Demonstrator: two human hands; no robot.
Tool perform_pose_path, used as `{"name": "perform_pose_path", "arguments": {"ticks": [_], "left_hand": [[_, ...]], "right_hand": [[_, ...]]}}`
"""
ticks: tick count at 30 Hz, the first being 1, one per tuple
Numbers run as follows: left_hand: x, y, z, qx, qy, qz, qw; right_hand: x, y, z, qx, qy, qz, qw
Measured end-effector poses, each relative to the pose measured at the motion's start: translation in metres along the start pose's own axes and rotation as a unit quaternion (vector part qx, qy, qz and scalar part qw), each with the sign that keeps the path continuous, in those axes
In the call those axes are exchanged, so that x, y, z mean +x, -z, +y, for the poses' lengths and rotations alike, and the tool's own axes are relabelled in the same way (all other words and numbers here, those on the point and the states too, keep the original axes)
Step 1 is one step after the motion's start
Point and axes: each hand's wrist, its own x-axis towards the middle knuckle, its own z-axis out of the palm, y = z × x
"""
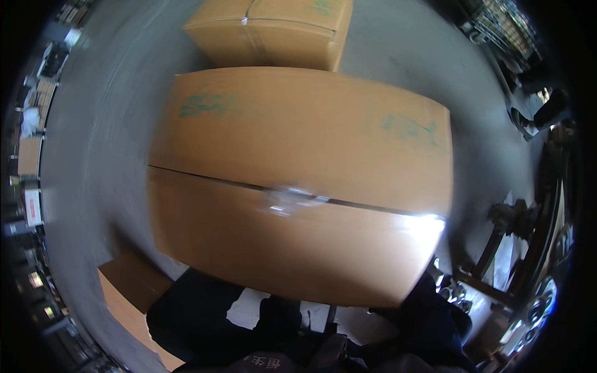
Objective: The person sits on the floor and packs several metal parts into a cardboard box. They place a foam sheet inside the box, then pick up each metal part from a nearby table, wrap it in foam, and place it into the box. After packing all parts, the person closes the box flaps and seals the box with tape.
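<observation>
A large brown carton (298, 149) fills the middle of the head view, close in front of my body. Clear tape (292, 200) crosses the seam between its two top flaps, and green marker scrawls run along the far flap. My dark left sleeve (196, 304) reaches the carton's near left edge, and my dark right sleeve (429, 311) meets its near right corner. Both hands are hidden by the carton, so their grip does not show.
Beyond the large carton stands another taped carton (267, 37). A third cardboard box (137, 283) lies at the lower left. At right are a dark metal frame (497, 248) and metal parts (457, 292). A person's shoe (522, 123) shows at far right; stacked goods line the left.
</observation>
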Motion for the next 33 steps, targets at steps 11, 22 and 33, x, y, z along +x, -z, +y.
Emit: {"name": "perform_pose_path", "arguments": {"ticks": [11, 22, 33], "left_hand": [[0.057, 0.062, 0.023, 0.055, 0.028, -0.001, 0.998], [0.029, 0.272, -0.024, 0.345, -0.039, 0.151, 0.926], [-0.242, 0.150, -0.208, 0.123, -0.106, 0.386, 0.908]], "right_hand": [[-0.044, -0.320, -0.055, 0.183, -0.118, -0.183, 0.959], [-0.027, -0.281, -0.089, -0.194, 0.235, -0.530, 0.791], [-0.056, 0.008, -0.107, -0.276, -0.065, -0.592, 0.755]]}}
